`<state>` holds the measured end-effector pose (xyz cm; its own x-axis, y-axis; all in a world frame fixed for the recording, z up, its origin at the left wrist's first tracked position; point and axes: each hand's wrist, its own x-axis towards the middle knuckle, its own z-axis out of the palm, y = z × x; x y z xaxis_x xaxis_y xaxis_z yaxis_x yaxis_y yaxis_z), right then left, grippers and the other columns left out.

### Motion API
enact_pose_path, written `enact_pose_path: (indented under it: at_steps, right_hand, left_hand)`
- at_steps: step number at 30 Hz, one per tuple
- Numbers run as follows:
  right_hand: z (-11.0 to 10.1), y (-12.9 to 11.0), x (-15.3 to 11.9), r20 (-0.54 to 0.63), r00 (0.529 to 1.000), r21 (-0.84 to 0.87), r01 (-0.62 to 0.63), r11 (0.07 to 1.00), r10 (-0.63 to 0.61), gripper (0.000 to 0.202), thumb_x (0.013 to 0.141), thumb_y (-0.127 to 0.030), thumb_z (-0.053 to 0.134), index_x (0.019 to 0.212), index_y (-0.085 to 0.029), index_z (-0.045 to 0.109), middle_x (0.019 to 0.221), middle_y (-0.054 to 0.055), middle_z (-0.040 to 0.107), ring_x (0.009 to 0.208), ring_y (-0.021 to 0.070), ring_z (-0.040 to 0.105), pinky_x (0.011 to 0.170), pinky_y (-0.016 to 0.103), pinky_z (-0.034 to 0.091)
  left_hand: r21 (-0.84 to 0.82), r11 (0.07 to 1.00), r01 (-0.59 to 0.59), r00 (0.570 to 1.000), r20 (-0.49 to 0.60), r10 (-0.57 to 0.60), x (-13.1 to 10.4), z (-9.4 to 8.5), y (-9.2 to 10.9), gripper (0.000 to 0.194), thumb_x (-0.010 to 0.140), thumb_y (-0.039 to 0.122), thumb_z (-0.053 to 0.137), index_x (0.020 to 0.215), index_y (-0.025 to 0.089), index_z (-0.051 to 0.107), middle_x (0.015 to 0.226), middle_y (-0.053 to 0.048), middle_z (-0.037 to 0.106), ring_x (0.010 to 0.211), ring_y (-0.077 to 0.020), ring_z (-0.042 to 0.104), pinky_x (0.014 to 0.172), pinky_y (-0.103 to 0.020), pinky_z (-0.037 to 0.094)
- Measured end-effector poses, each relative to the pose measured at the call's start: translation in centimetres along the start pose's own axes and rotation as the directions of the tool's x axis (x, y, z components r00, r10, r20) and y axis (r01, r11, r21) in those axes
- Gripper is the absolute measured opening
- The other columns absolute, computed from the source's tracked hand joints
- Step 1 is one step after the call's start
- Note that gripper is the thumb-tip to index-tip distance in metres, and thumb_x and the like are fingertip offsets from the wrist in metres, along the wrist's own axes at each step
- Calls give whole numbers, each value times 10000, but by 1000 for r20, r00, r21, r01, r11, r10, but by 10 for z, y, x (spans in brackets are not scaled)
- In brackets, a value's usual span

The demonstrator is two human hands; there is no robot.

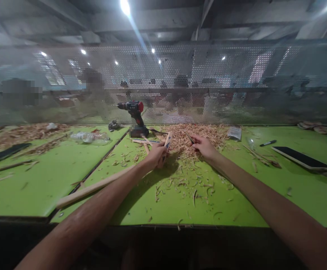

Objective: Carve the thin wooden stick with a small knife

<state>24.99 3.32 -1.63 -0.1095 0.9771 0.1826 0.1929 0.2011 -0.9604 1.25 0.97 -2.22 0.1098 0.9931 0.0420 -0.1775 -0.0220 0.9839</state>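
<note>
My left hand (157, 153) is wrapped round a pale wooden piece (168, 139) with blue marks, its end pointing up and away. To its right, my right hand (204, 146) pinches a thin, dark tool (190, 138), perhaps a blade, angled up to the left. The two hands are apart. Curled wood shavings (180, 137) lie heaped behind and between them on the green table (163, 204). A long wooden stick (95, 186) rests beneath my left forearm.
A cordless drill (136, 118) stands behind my left hand. Plastic bottle (88, 137) at left; packet (234, 133), marker (268, 143) and black-topped slab (302, 157) at right. A perforated screen (163, 108) runs along the back edge.
</note>
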Motion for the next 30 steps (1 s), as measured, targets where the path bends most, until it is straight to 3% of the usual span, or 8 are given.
enact_pose_path:
  at_steps: [6,12,18,23,26,30]
  right_hand:
    - [0,5,-1,-3,996,-99,92,991,-93,529,858,-223,611,1379,-247,699,974,67,736,586,145,503,516,276,425]
    - [-5,0,0,-22,975,-179,216,960,-223,355,859,-382,684,1182,-265,772,798,46,681,687,218,582,644,358,483]
    - [-5,-6,-1,-116,942,-245,281,928,-316,343,847,-551,697,976,-240,766,776,51,680,705,232,579,658,363,466]
    - [-10,-8,1,-123,932,-307,291,906,-341,395,845,-646,692,868,-257,757,750,55,679,698,240,577,662,368,469]
    - [-11,-10,1,-141,917,-333,312,890,-374,357,888,-611,665,915,-272,774,822,69,718,747,255,610,708,387,506]
    - [-6,-14,-7,-79,909,-386,351,853,-410,240,959,-384,626,1118,-315,793,1068,79,778,933,275,687,865,434,555]
  left_hand:
    - [-135,991,9,1000,23,-6,-1,1,0,515,667,10,610,1156,149,689,926,-44,761,627,-124,661,575,-239,559]
    - [-136,991,-4,997,81,15,-4,-1,1,457,775,49,649,1216,160,683,1119,-92,774,693,-140,721,619,-266,602]
    - [-155,988,5,1000,31,0,-1,-2,0,481,844,71,638,1315,170,645,1005,-55,756,687,-151,732,645,-291,626]
    - [-115,993,11,998,69,-4,-3,-2,-1,643,902,159,666,1525,195,509,903,-13,727,624,-151,702,585,-278,587]
    - [-92,996,-3,997,74,10,-5,-1,-1,645,926,211,669,1545,194,486,840,3,710,574,-124,657,541,-239,539]
    - [-78,997,-28,997,71,33,-6,0,0,562,931,220,631,1478,188,507,793,18,693,522,-103,609,470,-194,456]
